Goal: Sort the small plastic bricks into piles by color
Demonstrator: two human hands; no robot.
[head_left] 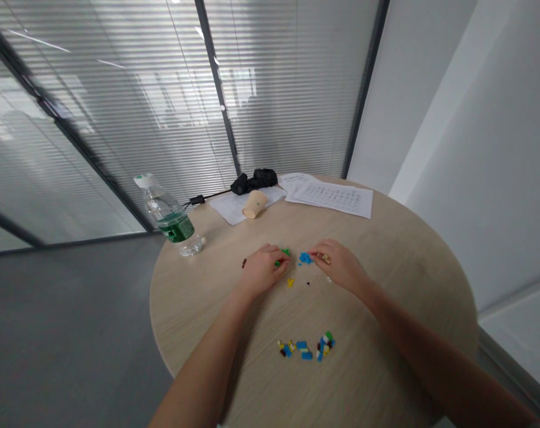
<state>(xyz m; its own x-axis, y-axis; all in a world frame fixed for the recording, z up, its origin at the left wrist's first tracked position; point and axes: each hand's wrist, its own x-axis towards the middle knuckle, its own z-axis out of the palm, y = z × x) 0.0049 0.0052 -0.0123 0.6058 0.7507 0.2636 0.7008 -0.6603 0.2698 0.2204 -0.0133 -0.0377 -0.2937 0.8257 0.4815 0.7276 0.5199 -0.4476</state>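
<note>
Green plastic bricks (286, 253) show beside the curled left hand (264, 266), small blue plastic bricks (305, 258) by the right hand (335, 262); whether either grips any, I can't tell. Multicoloured brick clusters (325, 346) lie nearer the person on the round, pale wooden counter (412, 261).

One blue brick pile (305, 258), one yellow pile (290, 283), two hands (263, 267) (336, 261) — one bottle (174, 223), one cup (254, 204).

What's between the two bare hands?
In the head view: small blue plastic bricks by the right hand, small green plastic bricks at the left hand.
</note>
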